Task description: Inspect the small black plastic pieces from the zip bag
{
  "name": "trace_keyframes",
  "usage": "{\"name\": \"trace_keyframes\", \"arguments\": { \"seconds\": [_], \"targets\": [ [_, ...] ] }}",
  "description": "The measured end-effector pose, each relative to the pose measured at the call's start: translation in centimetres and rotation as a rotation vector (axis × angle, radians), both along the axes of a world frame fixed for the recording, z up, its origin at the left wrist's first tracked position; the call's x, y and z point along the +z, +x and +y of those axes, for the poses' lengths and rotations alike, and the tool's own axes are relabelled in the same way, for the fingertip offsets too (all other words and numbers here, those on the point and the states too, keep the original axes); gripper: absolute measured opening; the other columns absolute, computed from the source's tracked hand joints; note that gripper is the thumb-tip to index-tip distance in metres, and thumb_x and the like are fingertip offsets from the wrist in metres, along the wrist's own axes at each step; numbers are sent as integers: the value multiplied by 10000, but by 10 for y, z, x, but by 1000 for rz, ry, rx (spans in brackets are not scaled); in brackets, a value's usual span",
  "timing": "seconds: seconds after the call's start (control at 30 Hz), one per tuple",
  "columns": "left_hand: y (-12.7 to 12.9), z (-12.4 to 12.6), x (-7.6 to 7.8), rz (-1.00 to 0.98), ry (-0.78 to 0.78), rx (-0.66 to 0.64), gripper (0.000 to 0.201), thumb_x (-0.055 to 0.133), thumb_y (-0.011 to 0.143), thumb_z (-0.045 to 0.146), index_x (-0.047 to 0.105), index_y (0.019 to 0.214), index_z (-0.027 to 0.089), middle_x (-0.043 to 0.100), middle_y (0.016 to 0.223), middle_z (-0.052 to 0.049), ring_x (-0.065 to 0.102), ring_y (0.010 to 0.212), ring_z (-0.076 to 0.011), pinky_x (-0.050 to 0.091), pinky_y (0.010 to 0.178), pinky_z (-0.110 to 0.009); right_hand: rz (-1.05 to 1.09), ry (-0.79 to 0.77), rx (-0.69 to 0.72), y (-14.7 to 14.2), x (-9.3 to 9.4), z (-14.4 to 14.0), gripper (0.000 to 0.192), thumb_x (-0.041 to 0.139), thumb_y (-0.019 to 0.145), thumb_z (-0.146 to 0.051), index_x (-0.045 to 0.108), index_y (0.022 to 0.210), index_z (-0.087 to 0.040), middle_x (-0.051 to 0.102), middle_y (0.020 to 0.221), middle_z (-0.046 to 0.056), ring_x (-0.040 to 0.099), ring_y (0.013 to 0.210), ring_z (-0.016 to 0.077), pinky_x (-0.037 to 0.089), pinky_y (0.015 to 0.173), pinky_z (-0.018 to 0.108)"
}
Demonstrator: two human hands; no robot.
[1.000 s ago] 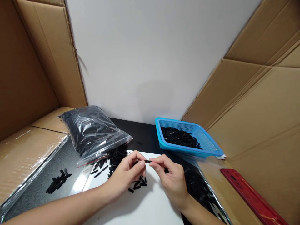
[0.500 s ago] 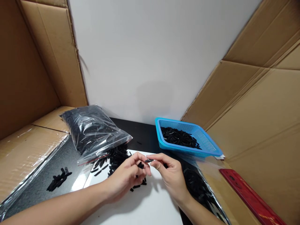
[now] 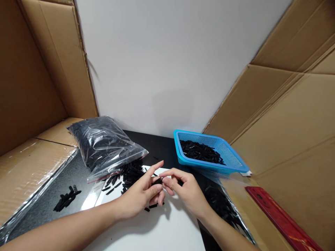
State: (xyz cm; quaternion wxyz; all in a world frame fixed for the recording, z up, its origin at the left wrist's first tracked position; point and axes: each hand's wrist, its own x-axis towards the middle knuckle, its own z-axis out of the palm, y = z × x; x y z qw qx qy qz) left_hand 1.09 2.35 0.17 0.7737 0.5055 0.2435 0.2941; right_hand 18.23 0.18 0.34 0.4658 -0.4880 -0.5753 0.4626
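My left hand (image 3: 141,195) and my right hand (image 3: 183,191) meet over a white sheet (image 3: 162,230), fingertips together around a small black plastic piece (image 3: 157,180). Both hands pinch it; the left index finger sticks out straight. Under and behind the hands lies a loose pile of the same small black pieces (image 3: 129,174), spilling from an open clear zip bag (image 3: 103,144) full of them. A blue mesh basket (image 3: 232,164) holding more black pieces stands to the right, behind my right hand.
A small heap of black pieces (image 3: 66,198) lies on the dark glossy tabletop at the left. Another clear bag with black pieces (image 3: 225,212) lies at the right, beside a red flat bar (image 3: 280,219). Cardboard panels wall both sides; a white wall stands behind.
The hands have drawn closer together and lowered slightly; the left index finger has straightened out. The black piece stays pinched between them.
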Motion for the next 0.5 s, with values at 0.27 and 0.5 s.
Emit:
{"name": "trace_keyframes", "arguments": {
  "seconds": [0.27, 0.5],
  "targets": [
    [3, 5, -5, -17, -24, 150, 295, 680, 839, 396, 470, 827, 190, 705, 780, -32, 474, 481, -52, 260, 474, -193, 148, -60, -110, 3, -4, 3, 291, 769, 716, -440, 779, 752, -151, 373, 465, -69, 212, 458, 74, 177, 457, 256],
    [3, 7, -1, 103, -44, 188, 331, 791, 705, 409, 633, 728, 119, 706, 716, -61, 385, 438, -37, 249, 460, -204, 347, -123, -87, 3, -7, 4, 349, 824, 659, -446, 779, 787, -125, 335, 450, -84, 163, 456, 57, 96, 445, 244]
  ]
}}
